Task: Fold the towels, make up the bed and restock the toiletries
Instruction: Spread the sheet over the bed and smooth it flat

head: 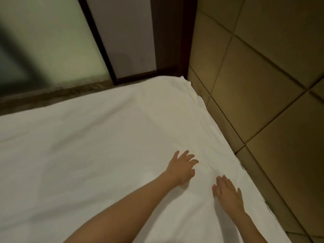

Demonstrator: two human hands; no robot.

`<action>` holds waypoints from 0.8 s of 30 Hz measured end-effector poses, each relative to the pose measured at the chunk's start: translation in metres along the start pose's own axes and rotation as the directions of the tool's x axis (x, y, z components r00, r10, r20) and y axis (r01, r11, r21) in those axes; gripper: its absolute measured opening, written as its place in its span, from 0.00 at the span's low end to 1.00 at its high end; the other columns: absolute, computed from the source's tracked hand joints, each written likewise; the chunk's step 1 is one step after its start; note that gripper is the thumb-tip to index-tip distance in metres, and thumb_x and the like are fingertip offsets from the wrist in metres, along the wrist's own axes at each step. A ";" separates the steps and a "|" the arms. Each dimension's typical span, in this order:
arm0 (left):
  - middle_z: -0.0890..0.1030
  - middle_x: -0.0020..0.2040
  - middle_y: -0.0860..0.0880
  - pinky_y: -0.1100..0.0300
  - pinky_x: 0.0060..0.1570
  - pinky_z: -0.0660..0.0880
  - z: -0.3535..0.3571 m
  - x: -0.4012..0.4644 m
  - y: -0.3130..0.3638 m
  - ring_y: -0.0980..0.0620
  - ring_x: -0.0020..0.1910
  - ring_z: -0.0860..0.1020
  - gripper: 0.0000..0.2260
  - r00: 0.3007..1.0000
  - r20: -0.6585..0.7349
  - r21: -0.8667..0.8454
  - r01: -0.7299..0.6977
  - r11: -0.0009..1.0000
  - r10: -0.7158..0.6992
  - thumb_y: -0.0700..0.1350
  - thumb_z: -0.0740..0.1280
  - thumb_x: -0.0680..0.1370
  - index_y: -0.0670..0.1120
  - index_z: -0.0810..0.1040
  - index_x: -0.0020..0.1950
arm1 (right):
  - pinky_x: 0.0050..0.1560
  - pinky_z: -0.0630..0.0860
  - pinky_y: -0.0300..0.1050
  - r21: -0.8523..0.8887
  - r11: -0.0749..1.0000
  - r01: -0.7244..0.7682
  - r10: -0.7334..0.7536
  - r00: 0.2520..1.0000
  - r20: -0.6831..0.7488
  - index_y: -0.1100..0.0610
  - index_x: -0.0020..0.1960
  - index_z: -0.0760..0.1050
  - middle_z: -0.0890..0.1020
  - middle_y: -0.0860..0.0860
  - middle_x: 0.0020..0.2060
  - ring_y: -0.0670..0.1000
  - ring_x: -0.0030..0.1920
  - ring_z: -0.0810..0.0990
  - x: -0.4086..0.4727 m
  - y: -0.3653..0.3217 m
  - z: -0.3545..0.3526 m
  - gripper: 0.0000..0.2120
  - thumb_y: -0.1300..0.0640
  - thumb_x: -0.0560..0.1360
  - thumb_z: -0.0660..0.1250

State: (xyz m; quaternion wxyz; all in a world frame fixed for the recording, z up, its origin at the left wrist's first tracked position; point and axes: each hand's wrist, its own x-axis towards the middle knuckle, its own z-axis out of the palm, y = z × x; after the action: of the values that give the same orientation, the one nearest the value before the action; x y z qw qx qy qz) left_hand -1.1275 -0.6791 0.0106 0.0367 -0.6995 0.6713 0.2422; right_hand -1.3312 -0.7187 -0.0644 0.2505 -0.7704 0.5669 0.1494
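A white sheet (98,146) covers the bed and fills most of the head view, with soft creases near its right edge. My left hand (183,166) lies flat on the sheet with fingers spread, a little inside the right edge. My right hand (228,193) rests palm down on the sheet closer to me and nearer that edge, fingers apart. Neither hand holds anything. The sheet's far corner (182,81) sits bunched against the wall corner. No towels or toiletries are in view.
A padded tan headboard wall (263,76) with square panels runs along the bed's right side. A frosted glass panel (49,42) in a dark frame (98,41) stands behind the far edge. A brown ledge (52,95) borders the bed there.
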 end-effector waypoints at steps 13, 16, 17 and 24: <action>0.68 0.71 0.45 0.50 0.63 0.65 -0.124 -0.289 -0.089 0.44 0.67 0.68 0.20 0.897 -0.156 -0.178 0.386 0.905 -0.413 0.46 0.57 0.81 0.50 0.64 0.73 | 0.65 0.65 0.46 -0.040 0.834 0.550 -0.550 0.825 -0.129 0.52 0.69 0.67 0.70 0.49 0.68 0.51 0.69 0.63 -0.171 -0.254 -0.107 0.18 0.52 0.80 0.56; 0.69 0.70 0.46 0.50 0.62 0.66 -0.136 -0.348 -0.122 0.44 0.67 0.68 0.19 0.836 -0.241 -0.221 0.447 0.867 -0.492 0.46 0.57 0.81 0.50 0.65 0.73 | 0.64 0.66 0.47 -0.059 0.767 0.639 -0.640 0.756 -0.134 0.51 0.68 0.68 0.71 0.48 0.67 0.51 0.69 0.64 -0.204 -0.316 -0.100 0.17 0.52 0.80 0.57; 0.69 0.70 0.46 0.51 0.62 0.66 -0.136 -0.366 -0.132 0.44 0.67 0.69 0.19 0.817 -0.260 -0.226 0.466 0.855 -0.514 0.45 0.57 0.81 0.50 0.65 0.72 | 0.64 0.65 0.47 -0.054 0.748 0.662 -0.663 0.738 -0.131 0.51 0.68 0.69 0.71 0.48 0.67 0.50 0.69 0.64 -0.213 -0.334 -0.094 0.16 0.52 0.80 0.57; 0.67 0.71 0.46 0.51 0.66 0.62 -0.091 -0.442 -0.189 0.45 0.69 0.65 0.20 0.759 -0.238 -0.247 0.555 0.794 -0.605 0.46 0.58 0.80 0.49 0.64 0.73 | 0.66 0.64 0.45 -0.116 0.699 0.706 -0.715 0.696 -0.069 0.49 0.71 0.65 0.66 0.47 0.71 0.49 0.71 0.62 -0.238 -0.361 -0.021 0.19 0.51 0.80 0.57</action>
State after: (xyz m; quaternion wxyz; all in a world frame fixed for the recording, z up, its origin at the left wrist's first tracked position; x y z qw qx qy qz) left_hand -0.9117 -0.2877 0.2108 -0.0509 -0.9025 0.3961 0.1613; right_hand -1.0640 -0.4562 0.1537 0.2261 -0.9459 0.2318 0.0216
